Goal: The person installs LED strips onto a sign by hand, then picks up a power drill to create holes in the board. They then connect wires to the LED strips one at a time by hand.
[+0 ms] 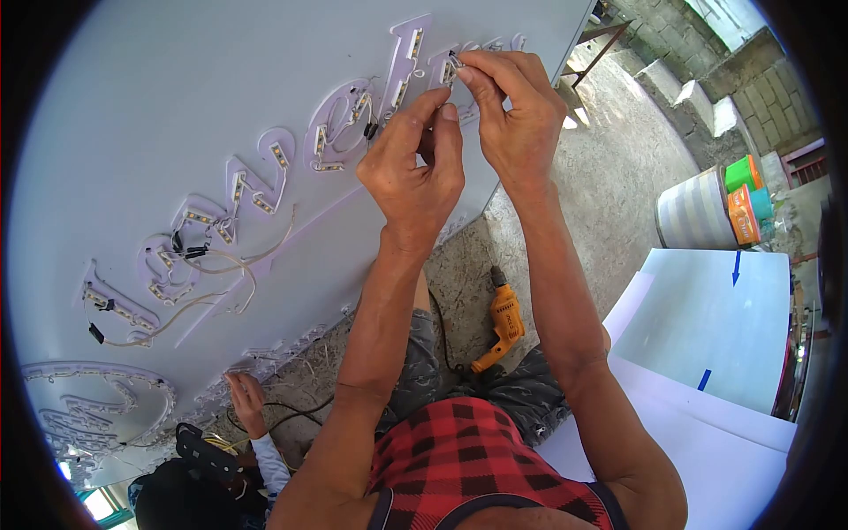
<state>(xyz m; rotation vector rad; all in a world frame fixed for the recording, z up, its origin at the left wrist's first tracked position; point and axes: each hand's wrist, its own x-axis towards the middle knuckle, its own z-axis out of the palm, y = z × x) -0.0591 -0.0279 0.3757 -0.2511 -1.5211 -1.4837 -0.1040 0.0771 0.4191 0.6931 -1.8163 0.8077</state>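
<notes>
My right hand [521, 110] is raised at the board's upper right, thumb and fingers pinched on a short wire [455, 62] with a dark end. Just left of it, my left hand [413, 163] is closed, thumb and index finger nearly together; anything between them is too small to make out. Both hands are in front of a large whitish board [203, 79] carrying raised letters. LED modules [238, 188] line the letters. Loose white wires with black-wrapped joins [194, 253] hang from letters at the left. My hands partly hide the letters behind them.
A yellow power drill [503, 322] lies on the concrete floor below my hands. At lower left, another person's hand [246, 393] is near the board's lower edge. White sheets [707, 327] with blue arrows are at right, below a striped bucket [695, 210] and coloured containers.
</notes>
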